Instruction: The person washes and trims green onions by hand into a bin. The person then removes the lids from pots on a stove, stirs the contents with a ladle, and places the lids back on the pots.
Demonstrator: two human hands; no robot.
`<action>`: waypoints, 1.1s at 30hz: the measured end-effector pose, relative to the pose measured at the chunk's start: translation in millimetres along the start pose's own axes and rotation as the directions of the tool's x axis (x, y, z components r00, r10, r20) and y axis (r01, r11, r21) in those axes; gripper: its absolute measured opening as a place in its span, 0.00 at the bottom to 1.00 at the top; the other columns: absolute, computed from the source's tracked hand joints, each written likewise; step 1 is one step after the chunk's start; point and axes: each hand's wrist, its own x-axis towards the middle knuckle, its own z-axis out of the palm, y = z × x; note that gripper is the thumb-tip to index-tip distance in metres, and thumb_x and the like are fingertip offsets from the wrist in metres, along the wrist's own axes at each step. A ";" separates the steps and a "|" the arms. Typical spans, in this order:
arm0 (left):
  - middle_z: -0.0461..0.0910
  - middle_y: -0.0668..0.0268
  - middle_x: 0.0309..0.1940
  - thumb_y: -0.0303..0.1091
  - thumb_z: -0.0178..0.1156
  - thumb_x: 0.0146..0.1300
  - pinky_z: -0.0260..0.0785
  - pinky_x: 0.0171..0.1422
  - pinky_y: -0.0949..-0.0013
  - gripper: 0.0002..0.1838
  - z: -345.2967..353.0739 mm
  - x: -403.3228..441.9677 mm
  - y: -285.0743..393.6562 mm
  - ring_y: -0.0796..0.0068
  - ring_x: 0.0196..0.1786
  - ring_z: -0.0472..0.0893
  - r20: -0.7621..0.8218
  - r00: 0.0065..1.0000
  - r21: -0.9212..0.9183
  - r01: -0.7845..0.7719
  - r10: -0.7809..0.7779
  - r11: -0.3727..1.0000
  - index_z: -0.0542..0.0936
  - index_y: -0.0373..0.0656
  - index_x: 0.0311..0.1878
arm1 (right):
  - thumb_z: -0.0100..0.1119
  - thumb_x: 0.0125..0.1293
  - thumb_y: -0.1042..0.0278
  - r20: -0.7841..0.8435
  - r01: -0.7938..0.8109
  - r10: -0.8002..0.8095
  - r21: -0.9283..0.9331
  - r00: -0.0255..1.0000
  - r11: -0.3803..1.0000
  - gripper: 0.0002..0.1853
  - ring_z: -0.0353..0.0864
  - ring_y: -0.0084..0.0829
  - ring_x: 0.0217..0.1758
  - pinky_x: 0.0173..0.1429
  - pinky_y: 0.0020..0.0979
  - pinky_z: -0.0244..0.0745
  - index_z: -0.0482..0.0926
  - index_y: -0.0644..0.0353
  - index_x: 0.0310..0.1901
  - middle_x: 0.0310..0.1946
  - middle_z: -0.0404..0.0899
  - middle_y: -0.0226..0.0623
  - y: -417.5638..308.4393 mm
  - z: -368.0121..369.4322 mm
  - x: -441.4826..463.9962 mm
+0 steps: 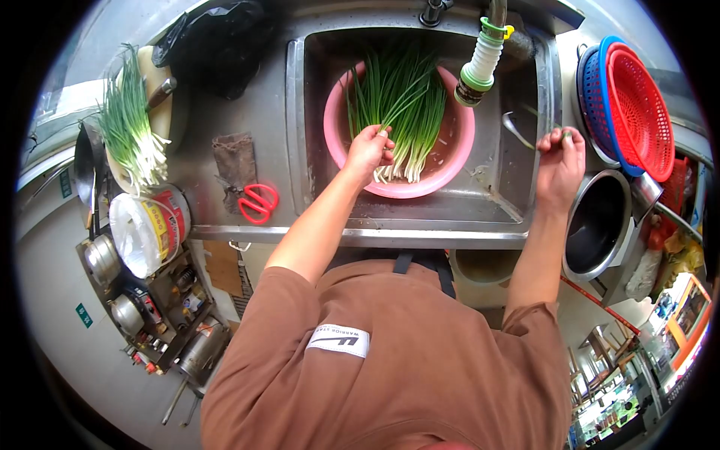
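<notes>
A pink basin (pixel 335 166) stands in the metal sink, holding a big bunch of green onions (pixel 420 124) whose white root ends point towards me. Over the basin's left part, my left hand (pixel 370 156) is closed in a pinch on a green onion (pixel 394 118), its leaves reaching up and right over the bunch. At the sink's right edge, my right hand (pixel 561 159) is raised with its fingers closed. A tiny dark green bit shows at its fingertips, too small to name. Near it, a pale peeled scrap (pixel 516 129) lies in the sink.
A flexible tap spout (pixel 480 67) hangs over the basin's right rim. On the left are red-handled scissors (pixel 258 204), a brown cloth (pixel 235 161), more green onions (pixel 135 120) by a knife handle (pixel 162 91), and a white bucket (pixel 139 240). Right: red colander (pixel 637 109), metal bowl (pixel 598 225).
</notes>
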 end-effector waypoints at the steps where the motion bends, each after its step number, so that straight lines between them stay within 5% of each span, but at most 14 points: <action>1: 0.73 0.69 0.31 0.35 0.46 0.68 0.73 0.30 0.74 0.14 -3.0 -0.8 -0.5 0.82 0.23 0.72 -0.003 1.000 0.003 0.001 -0.001 1.000 0.70 0.40 0.53 | 0.48 0.67 0.75 -0.033 0.038 -0.042 -0.113 0.999 0.993 0.05 0.72 0.26 0.32 0.37 0.27 0.71 0.70 0.62 0.43 0.30 0.73 0.35 6.9 -9.1 13.4; 3: 0.74 0.69 0.31 0.35 0.47 0.68 0.73 0.31 0.74 0.14 -7.5 -3.4 -2.2 0.83 0.23 0.72 0.051 0.998 -0.018 -0.046 0.047 0.999 0.70 0.41 0.53 | 0.50 0.65 0.74 -0.025 -0.024 0.012 -0.605 1.000 0.796 0.11 0.77 0.32 0.35 0.39 0.30 0.74 0.71 0.63 0.49 0.34 0.76 0.41 47.9 -38.8 37.7; 4: 0.75 0.68 0.31 0.35 0.49 0.68 0.73 0.31 0.74 0.13 -7.0 -5.7 -3.7 0.81 0.25 0.74 0.081 0.995 -0.048 -0.049 0.052 0.998 0.70 0.41 0.51 | 0.51 0.63 0.75 0.096 0.090 0.017 -0.971 0.995 0.222 0.15 0.77 0.36 0.35 0.40 0.34 0.74 0.71 0.62 0.51 0.34 0.76 0.43 71.2 -60.1 34.4; 5: 0.75 0.68 0.31 0.35 0.49 0.68 0.73 0.31 0.74 0.13 -4.4 -10.1 -4.7 0.81 0.25 0.74 0.082 0.995 -0.047 -0.049 0.053 0.998 0.70 0.41 0.51 | 0.52 0.60 0.76 0.184 0.209 0.098 -0.868 0.978 -0.451 0.18 0.77 0.41 0.35 0.41 0.37 0.74 0.71 0.61 0.54 0.35 0.76 0.45 86.0 -73.0 31.4; 9: 0.78 0.62 0.37 0.36 0.53 0.67 0.75 0.43 0.67 0.10 5.3 -3.5 -27.1 0.70 0.38 0.79 0.244 0.954 -0.104 0.205 -0.175 0.973 0.71 0.40 0.45 | 0.54 0.55 0.76 0.405 0.400 -0.100 -0.914 0.909 -0.069 0.21 0.77 0.46 0.36 0.43 0.44 0.73 0.73 0.59 0.53 0.31 0.77 0.45 119.4 -16.1 -21.7; 11: 0.78 0.63 0.37 0.34 0.53 0.66 0.73 0.44 0.70 0.08 15.6 14.7 -50.5 0.72 0.38 0.79 0.129 0.968 0.115 0.202 -0.216 0.973 0.74 0.40 0.41 | 0.54 0.57 0.74 0.087 0.044 0.185 -0.973 0.979 0.225 0.17 0.80 0.40 0.38 0.44 0.36 0.75 0.74 0.61 0.50 0.36 0.80 0.45 173.7 -12.5 -51.5; 14: 0.78 0.66 0.32 0.34 0.53 0.65 0.69 0.39 0.73 0.08 21.9 21.8 -42.3 0.76 0.34 0.76 0.053 0.984 0.220 0.155 -0.170 0.963 0.76 0.40 0.38 | 0.57 0.55 0.76 -0.307 -0.713 0.666 -0.487 0.680 0.504 0.16 0.80 0.33 0.40 0.45 0.32 0.74 0.73 0.69 0.47 0.37 0.80 0.42 229.9 -11.8 -62.0; 17: 0.77 0.66 0.31 0.35 0.53 0.63 0.67 0.36 0.72 0.09 12.6 37.3 -53.9 0.77 0.31 0.74 -0.017 0.992 0.237 0.123 -0.122 0.964 0.76 0.39 0.40 | 0.58 0.55 0.78 -0.215 -0.629 0.592 -0.259 0.777 0.733 0.16 0.80 0.34 0.38 0.43 0.32 0.75 0.73 0.70 0.46 0.36 0.79 0.42 261.7 -0.9 -68.8; 21: 0.78 0.61 0.35 0.36 0.56 0.61 0.68 0.38 0.71 0.18 4.1 55.4 -60.3 0.74 0.35 0.75 -0.063 0.994 0.193 0.096 -0.085 0.977 0.72 0.34 0.49 | 0.56 0.57 0.80 -0.251 -0.753 0.713 -0.291 0.655 0.590 0.17 0.80 0.35 0.30 0.29 0.31 0.75 0.70 0.69 0.49 0.38 0.78 0.44 260.1 -8.4 -57.3; 22: 0.78 0.59 0.38 0.36 0.58 0.59 0.70 0.41 0.69 0.19 2.5 64.3 -67.5 0.71 0.37 0.76 -0.036 0.999 0.310 0.049 -0.039 0.950 0.73 0.34 0.50 | 0.56 0.57 0.80 -0.301 -0.634 0.564 -0.477 0.769 0.610 0.16 0.80 0.35 0.31 0.29 0.32 0.76 0.70 0.68 0.49 0.39 0.78 0.44 271.1 -14.4 -56.6; 26: 0.78 0.56 0.40 0.34 0.63 0.55 0.71 0.41 0.68 0.24 11.8 70.8 -58.6 0.70 0.38 0.78 0.083 0.991 0.431 0.057 -0.103 0.901 0.72 0.31 0.53 | 0.53 0.57 0.82 -0.246 -0.635 0.623 -0.555 0.742 0.537 0.15 0.80 0.37 0.32 0.32 0.34 0.77 0.70 0.69 0.48 0.37 0.78 0.44 280.2 -25.6 -57.0; 29: 0.78 0.57 0.38 0.30 0.60 0.57 0.72 0.40 0.67 0.21 10.4 65.6 -46.3 0.70 0.38 0.78 0.072 0.965 0.400 0.203 -0.251 0.894 0.71 0.31 0.52 | 0.54 0.59 0.79 -0.355 -0.595 0.521 -0.138 0.776 0.792 0.17 0.78 0.36 0.39 0.43 0.35 0.75 0.69 0.66 0.51 0.39 0.76 0.43 280.8 -40.2 -56.8; 31: 0.78 0.58 0.36 0.27 0.57 0.58 0.73 0.38 0.66 0.17 3.5 70.7 -52.8 0.69 0.34 0.79 0.048 0.984 0.063 0.171 -0.174 0.983 0.72 0.33 0.50 | 0.55 0.58 0.79 -0.290 -0.584 0.564 0.019 0.774 0.811 0.19 0.77 0.36 0.42 0.45 0.35 0.75 0.67 0.66 0.53 0.43 0.74 0.45 268.5 -24.4 -57.0; 33: 0.79 0.57 0.36 0.24 0.55 0.58 0.74 0.38 0.63 0.15 -1.5 74.8 -53.4 0.66 0.34 0.80 0.139 0.973 -0.045 0.193 -0.185 0.980 0.72 0.33 0.49 | 0.56 0.55 0.80 -0.286 -0.609 0.551 -0.179 0.784 0.773 0.19 0.75 0.35 0.45 0.46 0.35 0.73 0.67 0.66 0.50 0.44 0.73 0.47 253.2 2.9 -61.5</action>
